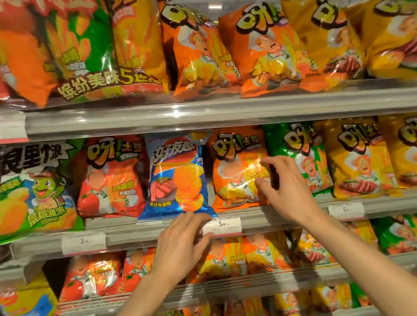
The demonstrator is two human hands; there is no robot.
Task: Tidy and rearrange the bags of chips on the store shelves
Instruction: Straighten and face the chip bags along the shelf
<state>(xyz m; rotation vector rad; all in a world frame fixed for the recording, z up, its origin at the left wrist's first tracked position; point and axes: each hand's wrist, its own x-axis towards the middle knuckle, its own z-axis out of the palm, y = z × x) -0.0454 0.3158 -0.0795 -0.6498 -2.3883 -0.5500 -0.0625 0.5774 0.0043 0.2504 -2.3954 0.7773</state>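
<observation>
On the middle shelf, an orange chip bag [233, 154] stands between a blue chip bag [178, 177] and a green bag [305, 155]. My right hand [288, 189] grips the orange bag's right edge, with the index finger and thumb curled onto its front. My left hand [181, 243] lies lower, over the shelf rail [138, 236]. Its fingers are stretched out and touch the bottom corner of the blue bag, beside a price tag [224, 224]. A red bag [112, 178] and a green-and-blue bag [35, 199] stand to the left.
Yellow bags [356, 159] fill the middle shelf to the right. The top shelf [196, 111] holds orange bags [264, 49], yellow bags and a large multipack [97, 45]. Lower shelves carry more red, orange, yellow and green bags [228, 258]. Both forearms cross in front of the lower shelves.
</observation>
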